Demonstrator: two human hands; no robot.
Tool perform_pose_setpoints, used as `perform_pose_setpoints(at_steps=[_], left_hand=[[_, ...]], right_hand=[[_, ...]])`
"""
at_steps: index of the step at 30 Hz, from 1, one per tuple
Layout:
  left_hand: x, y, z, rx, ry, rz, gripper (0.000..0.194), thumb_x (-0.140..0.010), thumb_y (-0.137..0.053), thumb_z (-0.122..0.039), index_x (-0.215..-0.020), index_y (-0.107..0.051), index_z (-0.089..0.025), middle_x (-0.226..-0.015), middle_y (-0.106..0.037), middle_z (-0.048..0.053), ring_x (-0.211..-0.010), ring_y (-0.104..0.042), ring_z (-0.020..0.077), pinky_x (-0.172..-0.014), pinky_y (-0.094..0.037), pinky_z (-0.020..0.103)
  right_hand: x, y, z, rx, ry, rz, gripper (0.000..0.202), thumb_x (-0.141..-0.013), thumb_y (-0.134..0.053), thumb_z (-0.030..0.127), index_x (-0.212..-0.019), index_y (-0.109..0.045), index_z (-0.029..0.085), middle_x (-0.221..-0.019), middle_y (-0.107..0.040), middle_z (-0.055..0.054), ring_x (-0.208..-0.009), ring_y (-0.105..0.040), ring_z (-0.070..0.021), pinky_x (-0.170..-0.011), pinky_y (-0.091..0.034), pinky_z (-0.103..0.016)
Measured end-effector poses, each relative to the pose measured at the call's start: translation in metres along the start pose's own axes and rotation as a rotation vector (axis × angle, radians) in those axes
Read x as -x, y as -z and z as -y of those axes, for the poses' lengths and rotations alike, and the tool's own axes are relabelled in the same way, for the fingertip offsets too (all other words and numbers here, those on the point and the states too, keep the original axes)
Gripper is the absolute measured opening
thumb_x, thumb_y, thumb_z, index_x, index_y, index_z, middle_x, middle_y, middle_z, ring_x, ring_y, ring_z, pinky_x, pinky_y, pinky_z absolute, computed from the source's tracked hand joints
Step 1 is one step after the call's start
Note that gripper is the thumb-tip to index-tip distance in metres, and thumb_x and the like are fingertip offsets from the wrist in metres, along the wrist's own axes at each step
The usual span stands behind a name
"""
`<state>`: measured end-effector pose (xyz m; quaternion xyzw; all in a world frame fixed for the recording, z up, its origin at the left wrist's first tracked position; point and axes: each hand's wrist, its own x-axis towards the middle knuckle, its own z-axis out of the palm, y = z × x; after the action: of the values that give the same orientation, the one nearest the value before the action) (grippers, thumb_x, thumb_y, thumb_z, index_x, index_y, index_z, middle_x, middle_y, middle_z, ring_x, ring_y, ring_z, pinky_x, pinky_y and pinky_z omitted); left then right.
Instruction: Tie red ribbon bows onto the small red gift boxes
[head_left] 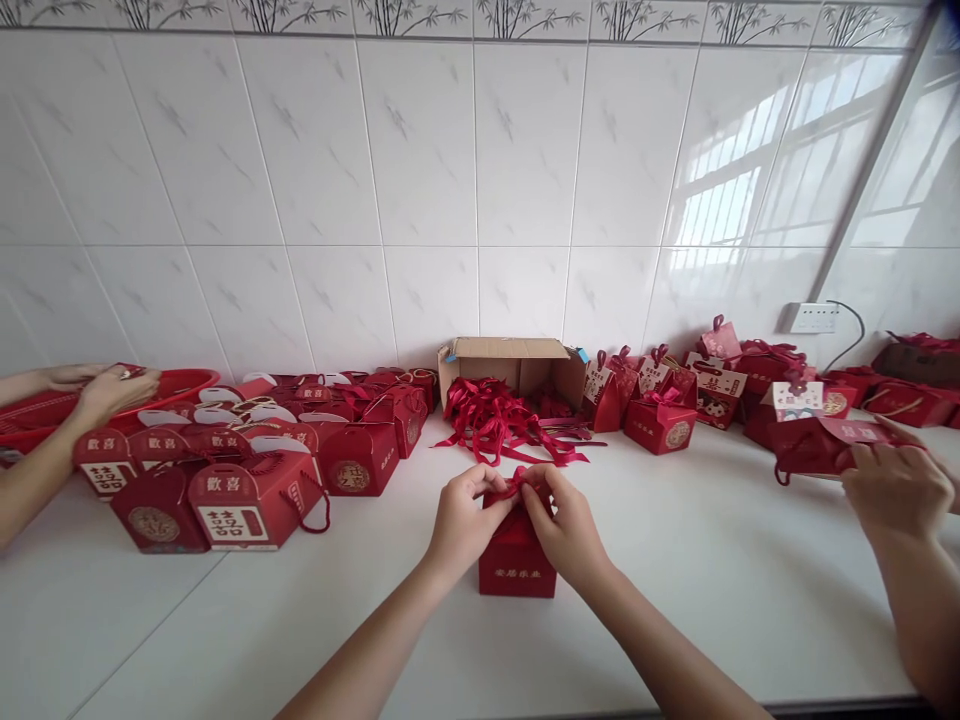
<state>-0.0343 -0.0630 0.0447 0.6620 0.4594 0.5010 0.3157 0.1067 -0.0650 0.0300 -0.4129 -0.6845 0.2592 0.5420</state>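
Observation:
Directly in front of me a small red gift box (517, 565) with pale lettering stands upright on the white table. At its top, my left hand (469, 515) pinches a red ribbon (514, 484) between thumb and fingers. From the other side my right hand (559, 520) pinches the same ribbon, its fingertips almost meeting those of the left. The ribbon's knot or loop is partly hidden by my fingers. Just behind the box lies a loose heap of red ribbons (499, 415), spilling out of a cardboard box (510, 348) turned on its side.
Many red gift boxes (255, 500) crowd the left of the table (300, 640). More finished-looking boxes (660, 425) stand at the right by the tiled wall. Another person's hands (112, 390) work over a red basin (180, 382); at right, a person's hand (900, 490) holds a red box (810, 445).

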Motion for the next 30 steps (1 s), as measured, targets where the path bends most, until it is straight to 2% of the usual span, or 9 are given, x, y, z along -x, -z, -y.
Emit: perform_pose_setpoints(at_steps=[4, 9, 14, 17, 19, 22, 25, 30], left_hand=[[0.000, 0.000, 0.002, 0.002, -0.012, -0.014, 0.016, -0.073, -0.063, -0.029, -0.069, -0.051, -0.019, -0.073, -0.063, 0.001, -0.075, -0.061, 0.0170, -0.074, -0.049, 0.029], [0.001, 0.000, 0.000, 0.002, -0.001, -0.034, 0.016, -0.073, -0.064, -0.030, -0.070, -0.054, -0.018, -0.074, -0.065, 0.002, -0.075, -0.063, 0.0180, -0.073, -0.050, 0.029], [0.002, 0.004, -0.002, 0.006, 0.060, -0.009, 0.012, -0.073, -0.063, -0.029, -0.075, -0.059, -0.018, -0.077, -0.070, 0.004, -0.078, -0.067, 0.0210, -0.072, -0.051, 0.031], [0.002, 0.005, -0.003, 0.013, 0.042, 0.020, 0.010, -0.074, -0.062, -0.027, -0.077, -0.060, -0.018, -0.081, -0.069, 0.004, -0.082, -0.066, 0.0209, -0.076, -0.051, 0.031], [0.001, 0.005, -0.003, 0.012, 0.018, 0.026, 0.008, -0.075, -0.061, -0.025, -0.079, -0.060, -0.018, -0.084, -0.069, 0.005, -0.085, -0.066, 0.0204, -0.078, -0.051, 0.031], [0.001, 0.004, -0.002, 0.009, -0.007, 0.020, 0.007, -0.076, -0.059, -0.024, -0.081, -0.059, -0.018, -0.084, -0.068, 0.004, -0.086, -0.065, 0.0197, -0.078, -0.051, 0.031], [0.000, 0.003, -0.001, 0.020, -0.016, 0.029, 0.007, -0.077, -0.058, -0.024, -0.081, -0.058, -0.018, -0.082, -0.068, 0.004, -0.083, -0.066, 0.0192, -0.077, -0.051, 0.031], [-0.003, 0.001, 0.004, 0.055, -0.013, 0.006, 0.011, -0.076, -0.060, -0.025, -0.083, -0.055, -0.019, -0.081, -0.068, 0.004, -0.083, -0.066, 0.0190, -0.078, -0.052, 0.032]], right_hand=[[-0.001, 0.004, -0.001, 0.113, 0.076, -0.017, 0.015, -0.084, -0.044, 0.025, -0.085, -0.058, 0.020, -0.090, -0.059, -0.007, -0.077, -0.058, -0.0186, -0.070, -0.049, -0.033], [0.000, 0.009, 0.002, 0.159, 0.150, 0.075, 0.018, -0.078, -0.052, 0.020, -0.093, -0.062, 0.020, -0.094, -0.059, -0.009, -0.083, -0.060, -0.0209, -0.074, -0.051, -0.035], [-0.002, 0.009, 0.000, 0.151, 0.087, 0.092, 0.013, -0.079, -0.056, 0.024, -0.082, -0.068, 0.020, -0.089, -0.061, -0.008, -0.078, -0.061, -0.0205, -0.070, -0.052, -0.035], [-0.003, 0.008, -0.001, 0.154, 0.057, 0.066, 0.015, -0.079, -0.054, 0.024, -0.074, -0.067, 0.020, -0.085, -0.062, -0.008, -0.076, -0.060, -0.0201, -0.069, -0.051, -0.034], [-0.004, 0.007, -0.001, 0.137, 0.017, 0.053, 0.014, -0.079, -0.054, 0.024, -0.074, -0.066, 0.019, -0.089, -0.062, -0.009, -0.081, -0.060, -0.0216, -0.073, -0.050, -0.036], [-0.006, 0.008, 0.000, 0.049, -0.133, 0.072, 0.014, -0.078, -0.056, 0.028, -0.071, -0.065, 0.019, -0.110, -0.058, -0.011, -0.105, -0.054, -0.0267, -0.084, -0.046, -0.040], [-0.006, 0.010, 0.002, -0.133, -0.286, 0.155, 0.021, -0.079, -0.057, 0.034, -0.068, -0.065, 0.018, -0.129, -0.048, -0.011, -0.121, -0.044, -0.0295, -0.089, -0.044, -0.041], [-0.003, 0.014, 0.002, -0.400, -0.303, 0.261, 0.028, -0.076, -0.063, 0.042, -0.065, -0.068, 0.017, -0.132, -0.047, -0.012, -0.125, -0.040, -0.0310, -0.087, -0.045, -0.040]])
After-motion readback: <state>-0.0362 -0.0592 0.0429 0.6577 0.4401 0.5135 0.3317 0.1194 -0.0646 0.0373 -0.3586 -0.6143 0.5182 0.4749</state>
